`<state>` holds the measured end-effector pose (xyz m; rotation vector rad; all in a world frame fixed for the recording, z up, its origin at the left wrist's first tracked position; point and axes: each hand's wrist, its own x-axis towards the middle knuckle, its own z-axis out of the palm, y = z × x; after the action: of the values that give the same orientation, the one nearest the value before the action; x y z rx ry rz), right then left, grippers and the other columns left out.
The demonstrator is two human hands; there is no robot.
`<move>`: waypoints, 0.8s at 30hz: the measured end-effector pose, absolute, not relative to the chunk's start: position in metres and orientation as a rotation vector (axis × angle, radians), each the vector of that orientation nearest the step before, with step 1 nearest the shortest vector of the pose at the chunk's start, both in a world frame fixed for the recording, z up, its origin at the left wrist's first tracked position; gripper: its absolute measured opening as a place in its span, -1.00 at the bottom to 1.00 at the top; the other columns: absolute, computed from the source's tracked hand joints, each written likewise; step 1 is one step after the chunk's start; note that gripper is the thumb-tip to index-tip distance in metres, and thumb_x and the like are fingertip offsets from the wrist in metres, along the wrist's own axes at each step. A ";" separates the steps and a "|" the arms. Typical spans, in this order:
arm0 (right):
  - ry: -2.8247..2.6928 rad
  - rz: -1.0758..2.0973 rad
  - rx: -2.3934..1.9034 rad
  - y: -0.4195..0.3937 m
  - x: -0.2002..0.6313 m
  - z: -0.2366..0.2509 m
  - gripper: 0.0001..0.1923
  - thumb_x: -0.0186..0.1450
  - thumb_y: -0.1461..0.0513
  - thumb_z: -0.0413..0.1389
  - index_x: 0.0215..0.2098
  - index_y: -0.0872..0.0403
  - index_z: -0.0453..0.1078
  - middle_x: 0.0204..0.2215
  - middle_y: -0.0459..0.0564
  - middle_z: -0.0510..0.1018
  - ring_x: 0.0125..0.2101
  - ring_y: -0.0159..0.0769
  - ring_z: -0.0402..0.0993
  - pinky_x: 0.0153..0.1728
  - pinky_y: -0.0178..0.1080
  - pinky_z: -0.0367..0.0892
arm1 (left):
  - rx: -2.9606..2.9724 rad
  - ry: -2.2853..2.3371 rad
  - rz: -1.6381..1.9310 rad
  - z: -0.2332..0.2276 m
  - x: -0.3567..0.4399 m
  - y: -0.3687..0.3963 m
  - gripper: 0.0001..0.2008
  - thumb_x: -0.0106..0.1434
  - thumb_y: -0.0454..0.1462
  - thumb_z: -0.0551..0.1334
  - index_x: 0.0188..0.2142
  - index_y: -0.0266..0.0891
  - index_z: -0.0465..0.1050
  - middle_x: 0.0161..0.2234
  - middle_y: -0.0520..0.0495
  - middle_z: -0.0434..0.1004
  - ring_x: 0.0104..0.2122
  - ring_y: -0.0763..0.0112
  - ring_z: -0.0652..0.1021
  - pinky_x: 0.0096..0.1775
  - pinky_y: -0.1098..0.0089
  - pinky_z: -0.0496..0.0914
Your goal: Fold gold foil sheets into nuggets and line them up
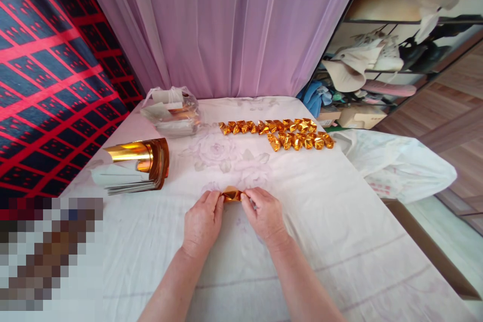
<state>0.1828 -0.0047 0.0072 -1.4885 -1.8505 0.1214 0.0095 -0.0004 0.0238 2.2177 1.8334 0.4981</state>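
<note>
Gold foil piece (231, 194) pinched between my left hand (203, 221) and right hand (265, 216); finished folds (277, 132) lie at one o'clock.

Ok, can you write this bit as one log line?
left hand + right hand: pinching gold foil piece | folded pieces: two rows | foil sheets: stacked left

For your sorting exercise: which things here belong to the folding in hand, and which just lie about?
In use: left hand, right hand, gold foil piece pinched between them, folded gold pieces in rows, stack of gold sheets.

Lying about: plastic bag, white cloth, hats on the shelf.
</note>
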 end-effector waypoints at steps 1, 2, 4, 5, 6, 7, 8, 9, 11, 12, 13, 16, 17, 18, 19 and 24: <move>-1.850 0.121 -1.491 -0.004 0.183 0.006 -0.72 0.38 0.26 -0.04 -0.44 0.03 0.43 -0.52 -0.06 0.52 -0.48 -0.35 0.41 -0.41 -0.31 0.18 | 2.231 1.814 0.512 0.023 0.009 0.000 -0.76 0.43 -0.24 -0.01 -0.20 -0.15 0.43 -0.23 -0.04 0.57 -0.35 0.36 0.57 -0.39 0.43 0.32; -1.847 0.120 -1.491 -0.004 0.183 0.006 -0.71 0.38 0.26 -0.04 -0.43 0.03 0.43 -0.52 -0.06 0.52 -0.48 -0.35 0.41 -0.40 -0.31 0.19 | 2.242 1.794 0.529 0.023 0.009 0.000 -0.76 0.43 -0.25 -0.01 -0.20 -0.14 0.43 -0.24 -0.03 0.57 -0.34 0.36 0.57 -0.38 0.43 0.32; -1.837 0.112 -1.489 -0.004 0.182 0.005 -0.71 0.38 0.26 -0.05 -0.43 0.03 0.44 -0.51 -0.05 0.52 -0.48 -0.34 0.42 -0.40 -0.31 0.20 | 2.258 1.757 0.551 0.022 0.009 0.000 -0.76 0.43 -0.25 -0.01 -0.21 -0.14 0.43 -0.26 -0.02 0.56 -0.33 0.36 0.57 -0.37 0.44 0.32; -1.832 0.107 -1.488 -0.004 0.182 0.004 -0.71 0.38 0.26 -0.05 -0.43 0.03 0.44 -0.51 -0.05 0.52 -0.47 -0.34 0.42 -0.40 -0.31 0.20 | 2.262 1.747 0.553 0.022 0.009 0.000 -0.76 0.43 -0.25 -0.01 -0.21 -0.14 0.43 -0.27 -0.01 0.56 -0.33 0.36 0.57 -0.37 0.44 0.32; -1.829 0.103 -1.486 -0.004 0.182 0.005 -0.71 0.38 0.26 -0.05 -0.43 0.04 0.43 -0.51 -0.05 0.52 -0.47 -0.34 0.42 -0.40 -0.31 0.20 | 2.263 1.744 0.552 0.022 0.009 0.000 -0.77 0.43 -0.25 -0.01 -0.22 -0.14 0.43 -0.27 -0.01 0.56 -0.33 0.36 0.57 -0.37 0.44 0.32; -1.828 0.101 -1.485 -0.004 0.181 0.005 -0.71 0.38 0.26 -0.05 -0.43 0.04 0.43 -0.51 -0.05 0.52 -0.48 -0.34 0.42 -0.40 -0.31 0.19 | 2.262 1.751 0.548 0.021 0.009 0.000 -0.77 0.43 -0.25 0.00 -0.22 -0.14 0.43 -0.27 -0.01 0.56 -0.33 0.36 0.57 -0.37 0.44 0.32; -1.831 0.102 -1.482 -0.005 0.181 0.006 -0.71 0.38 0.26 -0.05 -0.43 0.04 0.43 -0.52 -0.05 0.51 -0.48 -0.34 0.42 -0.40 -0.31 0.19 | 2.255 1.767 0.545 0.021 0.009 0.000 -0.78 0.43 -0.26 0.00 -0.21 -0.14 0.43 -0.26 -0.01 0.56 -0.33 0.36 0.57 -0.38 0.44 0.32; -1.838 0.108 -1.478 -0.005 0.181 0.006 -0.71 0.39 0.26 -0.04 -0.44 0.04 0.43 -0.52 -0.05 0.51 -0.48 -0.34 0.42 -0.40 -0.31 0.19 | 2.244 1.790 0.541 0.022 0.009 0.000 -0.78 0.43 -0.26 0.01 -0.20 -0.14 0.43 -0.25 -0.02 0.56 -0.34 0.36 0.57 -0.38 0.44 0.32; -1.852 0.117 -1.463 -0.005 0.180 0.007 -0.71 0.39 0.26 -0.04 -0.44 0.04 0.43 -0.52 -0.06 0.51 -0.47 -0.34 0.41 -0.39 -0.31 0.20 | 2.227 1.828 0.528 0.022 0.010 -0.001 -0.79 0.42 -0.27 0.01 -0.19 -0.14 0.43 -0.24 -0.02 0.57 -0.34 0.36 0.57 -0.38 0.44 0.32; -1.849 0.117 -1.458 -0.005 0.180 0.007 -0.71 0.39 0.26 -0.04 -0.44 0.04 0.43 -0.52 -0.06 0.51 -0.47 -0.34 0.42 -0.39 -0.31 0.20 | 2.225 1.835 0.516 0.022 0.010 -0.001 -0.79 0.42 -0.27 0.01 -0.19 -0.14 0.43 -0.24 -0.02 0.57 -0.34 0.36 0.57 -0.39 0.44 0.32; -1.839 0.113 -1.458 -0.005 0.180 0.007 -0.71 0.39 0.26 -0.04 -0.44 0.04 0.44 -0.52 -0.06 0.51 -0.47 -0.35 0.42 -0.39 -0.32 0.21 | 2.229 1.835 0.501 0.023 0.010 -0.001 -0.79 0.42 -0.27 0.02 -0.19 -0.14 0.43 -0.24 -0.02 0.57 -0.34 0.36 0.58 -0.39 0.44 0.32; -1.803 0.112 -1.480 -0.004 0.181 0.006 -0.71 0.38 0.25 -0.03 -0.43 0.04 0.45 -0.51 -0.05 0.53 -0.47 -0.34 0.43 -0.40 -0.32 0.22 | 2.226 1.829 0.477 0.024 0.011 -0.001 -0.78 0.42 -0.25 0.03 -0.19 -0.15 0.45 -0.23 -0.03 0.58 -0.32 0.35 0.59 -0.38 0.44 0.33; -1.799 0.126 -1.489 -0.004 0.182 0.005 -0.72 0.38 0.24 -0.03 -0.41 0.04 0.46 -0.50 -0.05 0.55 -0.47 -0.34 0.44 -0.40 -0.32 0.23 | 2.208 1.838 0.483 0.024 0.011 0.000 -0.79 0.42 -0.25 0.03 -0.19 -0.15 0.45 -0.22 -0.03 0.59 -0.31 0.34 0.59 -0.37 0.44 0.33; -1.797 0.146 -1.496 -0.004 0.182 0.005 -0.74 0.37 0.24 -0.02 -0.38 0.04 0.47 -0.49 -0.05 0.56 -0.47 -0.35 0.45 -0.40 -0.32 0.24 | 2.183 1.850 0.497 0.025 0.010 0.000 -0.79 0.42 -0.25 0.04 -0.18 -0.15 0.45 -0.20 -0.04 0.59 -0.31 0.34 0.59 -0.36 0.44 0.35; -1.790 0.167 -1.500 -0.005 0.182 0.005 -0.77 0.37 0.23 -0.01 -0.33 0.04 0.49 -0.47 -0.05 0.58 -0.48 -0.35 0.45 -0.39 -0.32 0.26 | 2.155 1.861 0.514 0.025 0.010 0.000 -0.79 0.41 -0.25 0.04 -0.16 -0.15 0.46 -0.19 -0.05 0.60 -0.30 0.34 0.60 -0.34 0.43 0.36; -1.676 0.296 -1.498 -0.006 0.181 0.006 -0.79 0.30 0.18 0.04 -0.16 0.05 0.45 -0.46 -0.08 0.60 -0.57 -0.38 0.43 -0.44 -0.35 0.30 | 2.041 1.901 0.570 0.025 0.008 0.003 -0.78 0.40 -0.23 0.08 -0.13 -0.15 0.48 -0.17 -0.05 0.63 -0.25 0.32 0.62 -0.26 0.41 0.41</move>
<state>0.1809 -0.0062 0.0062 -1.4980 -1.6756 0.2963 0.0080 0.0029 0.0251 2.0411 1.9010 0.5703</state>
